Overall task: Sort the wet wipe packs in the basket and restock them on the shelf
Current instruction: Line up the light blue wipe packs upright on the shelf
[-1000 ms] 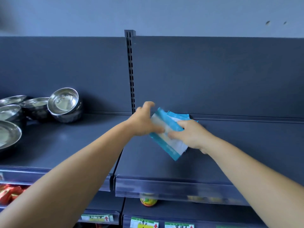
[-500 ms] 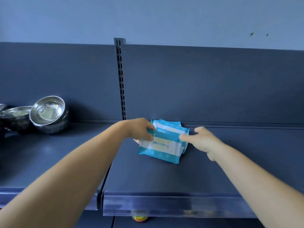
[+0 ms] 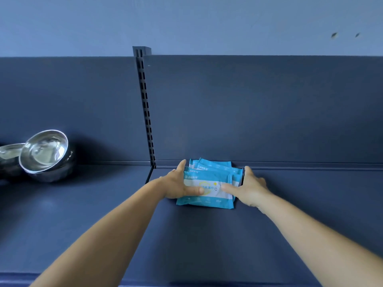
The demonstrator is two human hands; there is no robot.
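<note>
A small stack of blue and white wet wipe packs (image 3: 209, 179) lies flat on the dark blue shelf (image 3: 207, 235), close to the back panel. My left hand (image 3: 178, 185) cups the stack's left side, thumb lying across the top pack. My right hand (image 3: 248, 187) presses the stack's right side, with a finger resting on the top pack. Both hands squeeze the stack between them. The basket is out of view.
Stacked steel bowls (image 3: 45, 156) stand on the neighbouring shelf section at the left. A slotted upright post (image 3: 146, 112) divides the two sections. The dark back panel (image 3: 269, 108) rises right behind the packs.
The top pack went from tilted in my hands to flat on the stack. Both hands then closed in on the stack's sides, and the view moved closer and upward.
</note>
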